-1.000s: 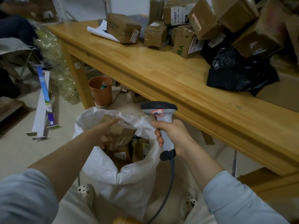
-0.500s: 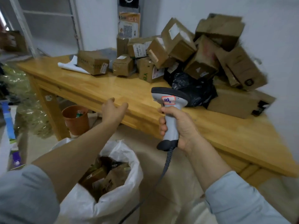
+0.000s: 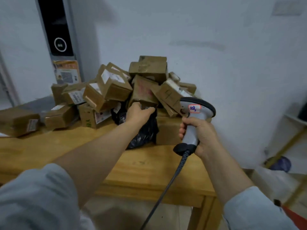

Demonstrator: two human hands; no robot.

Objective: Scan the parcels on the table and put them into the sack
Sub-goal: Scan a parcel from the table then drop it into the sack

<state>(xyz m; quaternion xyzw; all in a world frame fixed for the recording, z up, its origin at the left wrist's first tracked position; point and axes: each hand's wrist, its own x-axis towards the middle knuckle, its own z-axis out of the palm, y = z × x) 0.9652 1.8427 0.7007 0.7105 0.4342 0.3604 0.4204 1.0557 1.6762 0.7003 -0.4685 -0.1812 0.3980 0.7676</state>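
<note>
A heap of brown cardboard parcels (image 3: pixel 116 87) is piled on the wooden table (image 3: pixel 146 168) against the white wall. My left hand (image 3: pixel 138 113) reaches into the heap and closes its fingers on the bottom edge of a brown box with red marks (image 3: pixel 143 92), just above a black plastic bag parcel (image 3: pixel 142 131). My right hand (image 3: pixel 201 135) grips the handle of a grey barcode scanner (image 3: pixel 196 113), head pointing toward the heap, its cable hanging down over the table's front edge. The sack is out of view.
More boxes lie apart on the left of the table, one at the far left (image 3: pixel 18 122). A dark panel (image 3: pixel 55 25) stands behind the heap. A shelf frame (image 3: pixel 289 140) is at the right, and a red object (image 3: pixel 294 216) at the bottom right.
My view has swung up from the sack to the table. My left hand left the sack, crossed the table's edge and took hold of a box in the heap. The scanner stayed in my right hand.
</note>
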